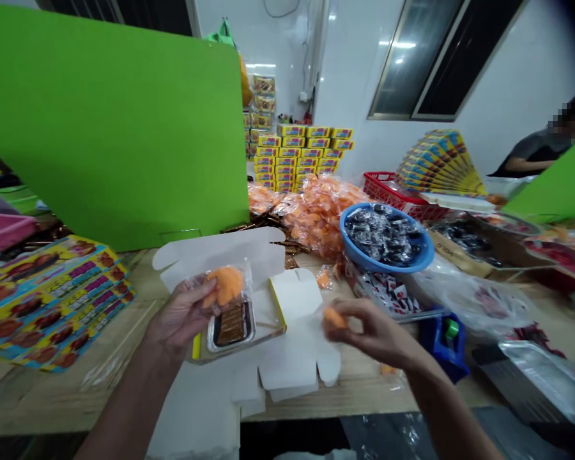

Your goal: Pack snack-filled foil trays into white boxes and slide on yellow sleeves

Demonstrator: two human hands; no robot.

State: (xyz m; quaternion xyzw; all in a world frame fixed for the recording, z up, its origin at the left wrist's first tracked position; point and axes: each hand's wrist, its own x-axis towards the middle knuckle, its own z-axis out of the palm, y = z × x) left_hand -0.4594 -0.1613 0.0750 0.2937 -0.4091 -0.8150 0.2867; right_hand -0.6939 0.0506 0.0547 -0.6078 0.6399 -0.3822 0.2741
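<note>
Two pinches over an opened white carton [292,364] (light, squishy-looking orange stuff, safest held by the edges): left hand [182,313] curled firmly around a clear packet [242,278], right hand [376,335] pinching a small orange piece [335,318] in mid-air.

The packet [225,286] shows bright orange through clear film, beside a silver tray [209,338] holding something brown. The piece [335,317] is the same orange. The carton [220,252] is plain white with a yellow edge. The board [110,128] is flat green. The boxes [301,156] are yellow with blue and red print, the cards [52,306] yellow with red, purple and brown pictures. The basin [412,259] is blue, the basket [378,185] red lattice, the table [43,402] pale streaked wood.
</note>
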